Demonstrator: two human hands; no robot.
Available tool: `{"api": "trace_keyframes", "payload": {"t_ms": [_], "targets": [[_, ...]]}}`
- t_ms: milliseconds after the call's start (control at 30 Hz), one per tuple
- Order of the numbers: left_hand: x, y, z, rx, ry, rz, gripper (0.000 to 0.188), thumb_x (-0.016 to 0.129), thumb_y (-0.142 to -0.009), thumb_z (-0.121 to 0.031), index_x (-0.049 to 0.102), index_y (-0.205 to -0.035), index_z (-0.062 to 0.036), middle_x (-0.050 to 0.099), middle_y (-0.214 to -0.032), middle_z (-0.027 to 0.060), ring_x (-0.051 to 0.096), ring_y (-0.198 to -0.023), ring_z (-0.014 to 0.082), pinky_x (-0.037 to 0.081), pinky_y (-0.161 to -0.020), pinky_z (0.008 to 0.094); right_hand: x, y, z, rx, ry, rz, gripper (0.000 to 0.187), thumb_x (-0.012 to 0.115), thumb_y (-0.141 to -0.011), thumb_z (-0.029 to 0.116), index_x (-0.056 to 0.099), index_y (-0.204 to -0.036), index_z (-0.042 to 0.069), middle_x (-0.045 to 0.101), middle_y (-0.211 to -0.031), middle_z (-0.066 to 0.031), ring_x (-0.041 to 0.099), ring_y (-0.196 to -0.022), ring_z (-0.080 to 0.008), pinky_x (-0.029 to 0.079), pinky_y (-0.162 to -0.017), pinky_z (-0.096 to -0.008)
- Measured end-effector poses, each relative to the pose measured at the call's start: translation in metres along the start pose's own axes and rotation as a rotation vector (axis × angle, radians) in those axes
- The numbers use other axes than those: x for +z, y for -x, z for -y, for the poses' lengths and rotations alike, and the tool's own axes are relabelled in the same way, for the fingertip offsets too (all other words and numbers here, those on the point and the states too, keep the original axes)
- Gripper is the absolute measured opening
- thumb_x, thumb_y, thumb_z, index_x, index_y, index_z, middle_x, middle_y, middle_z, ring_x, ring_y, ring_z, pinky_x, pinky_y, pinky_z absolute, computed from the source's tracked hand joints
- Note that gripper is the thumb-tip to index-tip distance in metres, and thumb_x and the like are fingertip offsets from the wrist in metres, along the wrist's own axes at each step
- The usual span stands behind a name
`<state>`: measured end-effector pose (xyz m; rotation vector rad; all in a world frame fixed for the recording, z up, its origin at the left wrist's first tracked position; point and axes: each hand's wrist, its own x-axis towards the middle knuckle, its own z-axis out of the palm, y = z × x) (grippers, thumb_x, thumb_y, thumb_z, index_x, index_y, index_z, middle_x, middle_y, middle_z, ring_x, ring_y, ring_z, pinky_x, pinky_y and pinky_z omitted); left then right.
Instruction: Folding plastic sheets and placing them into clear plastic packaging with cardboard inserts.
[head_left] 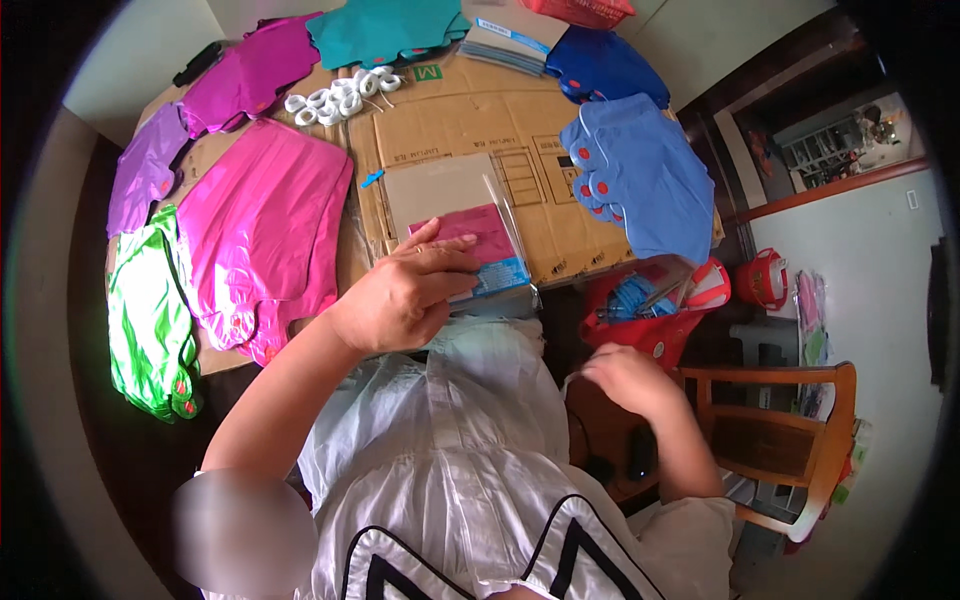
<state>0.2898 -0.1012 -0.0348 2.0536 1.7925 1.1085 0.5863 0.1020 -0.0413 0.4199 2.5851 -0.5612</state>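
Observation:
A clear packet with a grey card [430,185] lies at the table's near edge. Inside it show a folded magenta piece [480,232] and a blue printed label [500,276]. My left hand [405,295] rests on the packet, fingers stretched across the magenta piece. Right of my lap, my right hand [630,378] hangs beside the red basket [650,330]. Its fingers are pinched together at what looks like a thin pale strip [569,382]; blur hides the detail.
Pink sheets [265,215], shiny green ones [150,310] and purple ones [250,75] lie left. Teal pieces [390,30], white rings [340,97] and light-blue pieces [645,175] surround the cardboard [450,115]. A wooden chair [775,375] stands right.

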Motion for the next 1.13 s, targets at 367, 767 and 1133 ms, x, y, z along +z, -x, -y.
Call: {"api": "trace_keyframes", "payload": {"t_ms": [367,767,1133], "targets": [[-0.011,0.022,-0.037,-0.047,-0.32,-0.027,0.055,0.079,-0.063,-0.032,0.057,-0.106,-0.0042,0.055,-0.113,0.0144,0.053,-0.113,0.0346,0.039,-0.102,0.0524,-0.088,-0.071,0.06,-0.611,0.27,-0.651,0.062,0.077,-0.068,0.011,0.051,-0.124,0.01,0.048,-0.119,-0.0114,0.054,-0.097,-0.0292,0.043,-0.084,-0.0424],[0.005,0.016,-0.018,-0.362,-0.085,-0.329,0.023,0.074,-0.071,-0.003,0.057,-0.086,-0.0056,0.061,-0.094,0.009,0.062,-0.097,0.0273,0.035,-0.105,0.0501,-0.095,-0.117,0.074,-0.185,-0.316,-0.387,0.023,0.077,-0.074,0.018,0.063,-0.067,0.002,0.061,-0.075,-0.0117,0.061,-0.068,-0.0268,0.047,-0.061,-0.035],[0.01,-0.004,-0.029,-0.172,-0.231,0.215,0.08,0.064,-0.073,-0.022,0.035,-0.147,-0.0214,0.032,-0.152,0.0131,0.029,-0.14,0.0341,0.013,-0.116,0.0541,-0.116,-0.126,0.074,0.081,-0.213,-0.09,0.039,0.078,-0.073,0.035,0.062,-0.09,0.003,0.068,-0.081,-0.0183,0.067,-0.077,-0.0342,0.052,-0.069,-0.042]]}}
